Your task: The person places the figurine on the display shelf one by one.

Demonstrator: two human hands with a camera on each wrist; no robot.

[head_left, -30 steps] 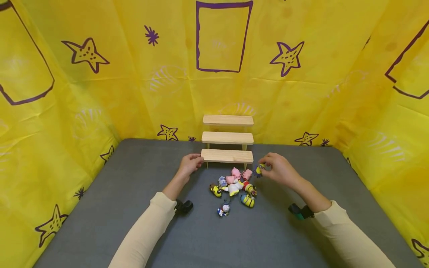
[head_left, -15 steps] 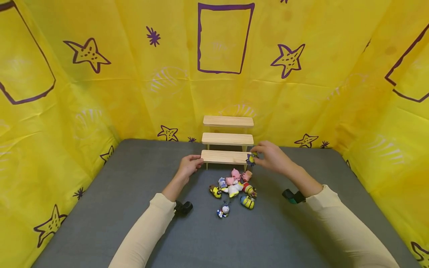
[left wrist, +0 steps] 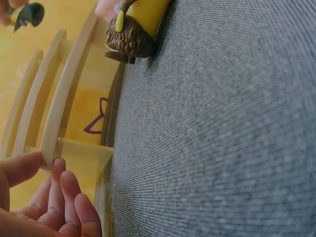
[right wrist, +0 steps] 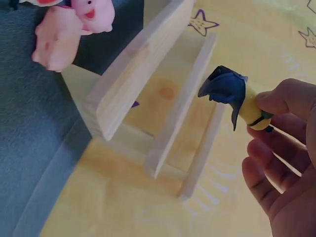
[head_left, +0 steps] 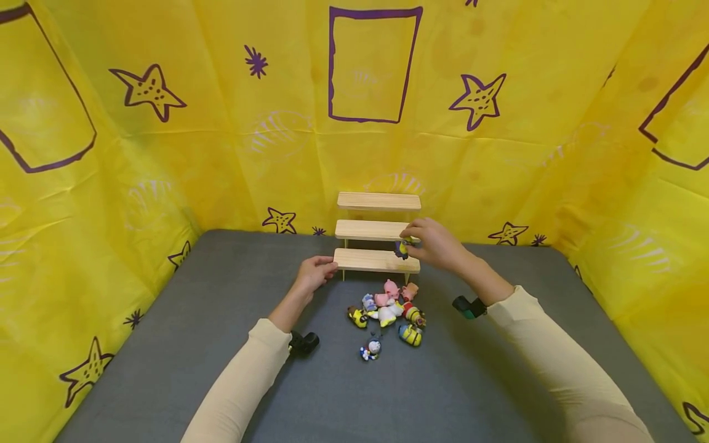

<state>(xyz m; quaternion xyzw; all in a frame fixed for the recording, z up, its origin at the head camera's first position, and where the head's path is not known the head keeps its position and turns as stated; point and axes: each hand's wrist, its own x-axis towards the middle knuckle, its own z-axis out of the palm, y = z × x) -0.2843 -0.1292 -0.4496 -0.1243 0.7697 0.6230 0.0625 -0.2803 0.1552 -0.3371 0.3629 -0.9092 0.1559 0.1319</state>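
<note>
A three-tier wooden stand [head_left: 368, 259] stands at the back of the grey surface. At its left end, my left hand [head_left: 312, 275] pinches the lowest shelf [left wrist: 64, 103] between thumb and fingertips. My right hand [head_left: 440, 245] holds a small minion figurine [right wrist: 254, 111], yellow with a dark blue part, between thumb and fingers. In the head view, that figurine appears over the right part of the lowest shelf, seemingly above it. In front of the stand lies a pile of toys: pink pig figures [head_left: 391, 288], a white-and-yellow figure [head_left: 388, 314] and several yellow minions [head_left: 410, 335].
A small blue-and-white figure [head_left: 371, 349] lies nearest to me, apart from the pile. A brown-and-yellow figure [head_left: 357, 316] is at the pile's left edge. Yellow cloth [head_left: 232, 172] with purple drawings hangs close behind the stand and on both sides.
My right hand has carried the minion figurine up and to the left, from beside the pile to over the lowest shelf. The left hand keeps its pinch on the shelf end.
</note>
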